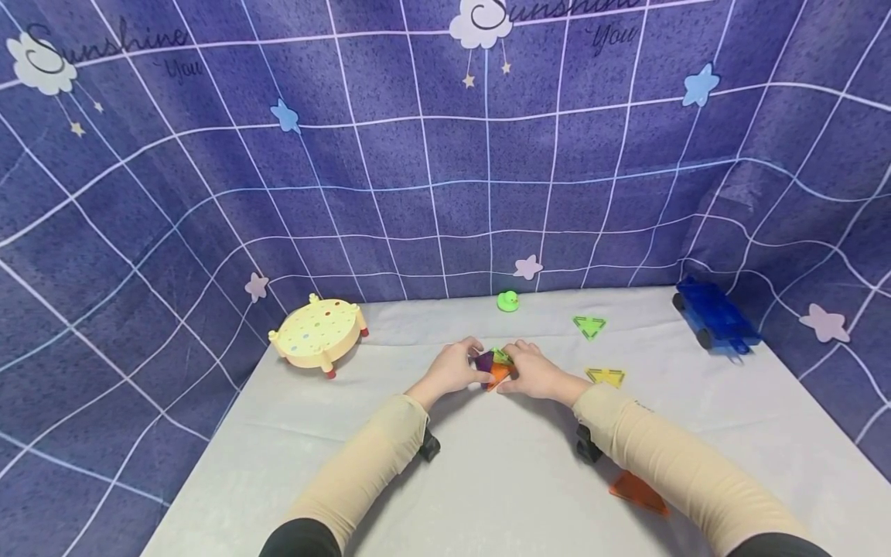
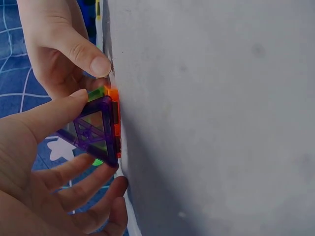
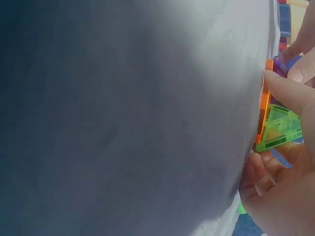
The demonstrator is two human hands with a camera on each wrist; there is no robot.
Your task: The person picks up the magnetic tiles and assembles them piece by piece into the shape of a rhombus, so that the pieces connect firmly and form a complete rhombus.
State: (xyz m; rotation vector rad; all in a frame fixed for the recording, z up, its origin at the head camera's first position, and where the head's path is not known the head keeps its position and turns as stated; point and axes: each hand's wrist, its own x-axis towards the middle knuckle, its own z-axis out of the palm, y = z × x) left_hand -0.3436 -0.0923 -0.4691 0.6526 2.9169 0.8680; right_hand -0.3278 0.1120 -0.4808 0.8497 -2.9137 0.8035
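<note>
On the purple-blue grid-patterned cloth backdrop (image 1: 452, 155), dark script letters read "Sunshine" (image 1: 132, 40), with "You" (image 1: 183, 68) below, beside a white printed cloud (image 1: 43, 70) at upper left. The same two words stand right of a second white printed cloud (image 1: 480, 27), "Sunshine" partly cut by the top edge. Small dark marks (image 1: 643, 405) on the beige fabric right sleeve (image 1: 671, 464) are illegible.

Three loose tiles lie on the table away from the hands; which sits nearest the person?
The orange tile, beside the right sleeve; the green tile and yellow tile both lie farther back.
</note>
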